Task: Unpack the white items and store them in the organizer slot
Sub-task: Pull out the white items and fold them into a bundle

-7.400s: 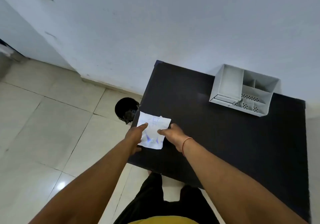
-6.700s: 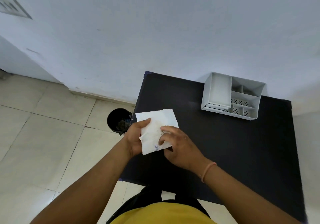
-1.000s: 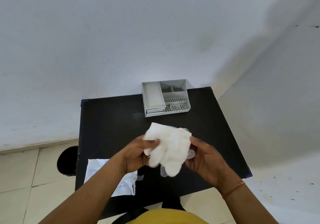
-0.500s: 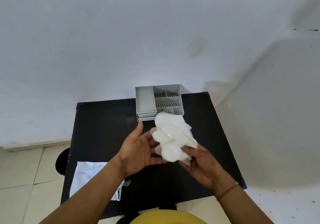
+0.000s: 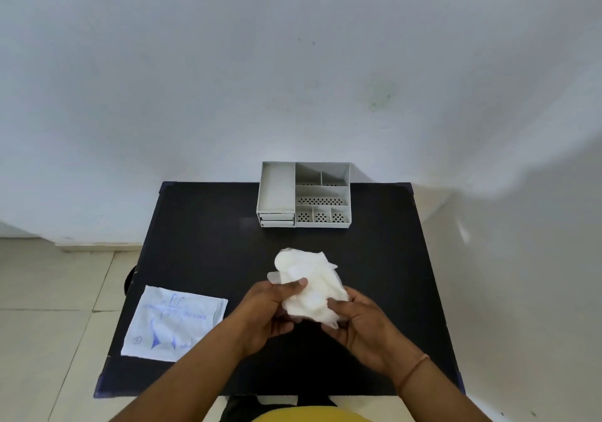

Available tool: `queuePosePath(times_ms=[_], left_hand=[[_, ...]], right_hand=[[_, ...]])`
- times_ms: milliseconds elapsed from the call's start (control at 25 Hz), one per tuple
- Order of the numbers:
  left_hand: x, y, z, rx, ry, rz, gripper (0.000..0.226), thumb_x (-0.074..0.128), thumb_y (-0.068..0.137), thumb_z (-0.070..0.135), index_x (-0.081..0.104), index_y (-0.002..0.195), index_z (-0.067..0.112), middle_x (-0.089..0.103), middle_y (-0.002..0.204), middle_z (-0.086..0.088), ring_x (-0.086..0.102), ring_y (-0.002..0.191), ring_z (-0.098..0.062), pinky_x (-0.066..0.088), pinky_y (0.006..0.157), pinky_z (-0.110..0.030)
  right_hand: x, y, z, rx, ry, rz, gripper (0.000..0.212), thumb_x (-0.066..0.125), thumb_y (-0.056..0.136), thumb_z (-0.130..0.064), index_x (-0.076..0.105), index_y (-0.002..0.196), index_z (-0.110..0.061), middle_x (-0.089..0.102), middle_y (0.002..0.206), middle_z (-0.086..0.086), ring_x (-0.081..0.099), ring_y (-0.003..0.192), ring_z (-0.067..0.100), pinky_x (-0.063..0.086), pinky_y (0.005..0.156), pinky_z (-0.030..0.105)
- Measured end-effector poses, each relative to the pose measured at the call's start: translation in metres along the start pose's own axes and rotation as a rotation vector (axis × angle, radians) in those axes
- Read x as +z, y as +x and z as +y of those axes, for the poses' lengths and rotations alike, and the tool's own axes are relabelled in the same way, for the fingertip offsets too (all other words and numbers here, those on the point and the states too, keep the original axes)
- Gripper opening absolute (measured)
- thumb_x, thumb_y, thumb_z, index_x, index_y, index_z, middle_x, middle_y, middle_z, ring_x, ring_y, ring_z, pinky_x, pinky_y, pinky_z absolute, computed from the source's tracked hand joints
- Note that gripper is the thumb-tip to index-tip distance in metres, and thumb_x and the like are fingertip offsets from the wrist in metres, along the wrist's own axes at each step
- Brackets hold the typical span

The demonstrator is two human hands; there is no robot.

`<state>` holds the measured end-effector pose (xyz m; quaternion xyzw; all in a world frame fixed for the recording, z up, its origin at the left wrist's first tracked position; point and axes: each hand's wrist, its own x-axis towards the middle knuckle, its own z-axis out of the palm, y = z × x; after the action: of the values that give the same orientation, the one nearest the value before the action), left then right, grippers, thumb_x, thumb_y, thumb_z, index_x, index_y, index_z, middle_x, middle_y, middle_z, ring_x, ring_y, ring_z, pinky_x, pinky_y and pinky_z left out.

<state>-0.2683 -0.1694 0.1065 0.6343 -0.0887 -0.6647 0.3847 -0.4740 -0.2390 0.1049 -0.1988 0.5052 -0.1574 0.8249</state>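
A crumpled bunch of white gloves [image 5: 309, 286] is held above the middle of the black table [image 5: 202, 232]. My left hand [image 5: 265, 312] grips it from the left with the thumb on top. My right hand [image 5: 356, 325] holds it from the lower right. The white organizer [image 5: 304, 194] stands at the table's far edge against the wall; it has a long slot on its left, smaller compartments on its right, and nothing visible inside. The opened white glove wrapper [image 5: 174, 322] with blue print lies flat at the table's near left corner.
A white wall rises right behind the organizer. A black round bin [image 5: 129, 283] stands on the tiled floor beside the table's left edge, mostly hidden. Bare black tabletop lies between the gloves and the organizer.
Both hands now close around the gloves, which sit lower and more bunched; half a second ago my left hand was open beside them. The view has shifted, showing the table square on.
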Motion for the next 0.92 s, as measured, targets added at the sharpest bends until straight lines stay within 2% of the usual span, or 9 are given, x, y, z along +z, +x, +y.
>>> queuePosePath(times_ms=[160,280,360,400,480,600,680,800,920], left_hand=[[0.002,-0.001,-0.011,-0.095,-0.237,-0.094,0.082,0.089,0.076,0.061,0.068,0.14,0.015,0.076,0.134,-0.021,0.073,0.122,-0.041,0.063,0.091,-0.051],[-0.003,-0.001,-0.017,-0.036,-0.478,-0.266,0.089,0.069,0.085,0.079,0.066,0.147,0.015,0.061,0.153,-0.026,0.057,0.141,-0.05,0.043,0.118,-0.068],[-0.009,-0.003,-0.014,-0.02,-0.653,-0.363,0.103,0.05,0.088,0.089,0.056,0.155,0.011,0.05,0.162,-0.027,0.046,0.149,-0.052,0.03,0.125,-0.071],[-0.011,-0.003,-0.011,-0.011,-0.721,-0.357,0.104,0.047,0.089,0.09,0.055,0.156,0.01,0.051,0.162,-0.027,0.046,0.149,-0.053,0.03,0.124,-0.072],[-0.015,0.001,-0.005,0.015,-0.675,-0.192,0.086,0.047,0.097,0.077,0.061,0.15,0.011,0.064,0.151,-0.024,0.06,0.138,-0.05,0.043,0.117,-0.07],[-0.016,0.006,0.009,0.048,-0.314,0.071,0.043,0.062,0.106,0.042,0.07,0.135,0.011,0.081,0.126,-0.016,0.078,0.115,-0.04,0.061,0.099,-0.062],[-0.017,0.01,0.016,0.108,-0.094,0.186,0.032,0.071,0.103,0.023,0.072,0.13,0.007,0.084,0.117,-0.014,0.079,0.109,-0.037,0.061,0.1,-0.062],[-0.024,0.015,0.024,0.171,-0.005,0.234,0.026,0.076,0.1,0.02,0.075,0.122,0.007,0.083,0.116,-0.014,0.079,0.109,-0.035,0.061,0.101,-0.062],[-0.037,0.023,0.028,0.175,-0.059,0.126,0.033,0.082,0.094,0.024,0.076,0.123,0.009,0.083,0.118,-0.016,0.078,0.111,-0.038,0.062,0.098,-0.062]], right_hand=[[-0.005,0.005,-0.001,0.101,0.023,-0.1,0.029,0.061,0.101,-0.002,0.066,0.129,-0.002,0.078,0.116,0.025,0.079,0.091,0.034,0.066,0.06,0.033],[0.0,0.01,0.003,0.164,0.072,-0.165,0.029,0.052,0.105,-0.001,0.066,0.13,0.0,0.077,0.113,0.026,0.077,0.079,0.028,0.065,0.055,0.029],[0.007,0.014,0.003,0.165,0.127,-0.179,0.031,0.049,0.105,0.001,0.066,0.131,0.0,0.077,0.109,0.026,0.075,0.073,0.026,0.064,0.053,0.029],[0.011,0.015,0.003,0.157,0.153,-0.177,0.032,0.049,0.104,0.002,0.065,0.132,0.0,0.076,0.108,0.026,0.074,0.072,0.025,0.064,0.053,0.029],[0.023,0.019,0.001,0.132,0.157,-0.171,0.033,0.051,0.103,0.001,0.065,0.132,-0.002,0.075,0.113,0.026,0.074,0.076,0.027,0.064,0.054,0.03],[0.037,0.025,-0.001,0.055,-0.057,-0.13,0.031,0.059,0.101,-0.002,0.066,0.13,-0.008,0.076,0.123,0.023,0.077,0.097,0.038,0.066,0.063,0.037],[0.043,0.027,-0.004,-0.003,-0.199,-0.119,0.03,0.065,0.1,-0.01,0.066,0.129,-0.013,0.079,0.119,0.017,0.077,0.105,0.038,0.066,0.073,0.045],[0.051,0.034,-0.007,-0.028,-0.21,-0.105,0.028,0.067,0.1,-0.016,0.067,0.129,-0.017,0.08,0.118,0.013,0.078,0.106,0.035,0.066,0.081,0.05],[0.056,0.043,-0.007,-0.074,-0.255,-0.017,0.029,0.068,0.1,-0.012,0.068,0.129,-0.017,0.081,0.116,0.01,0.079,0.102,0.03,0.066,0.077,0.048]])
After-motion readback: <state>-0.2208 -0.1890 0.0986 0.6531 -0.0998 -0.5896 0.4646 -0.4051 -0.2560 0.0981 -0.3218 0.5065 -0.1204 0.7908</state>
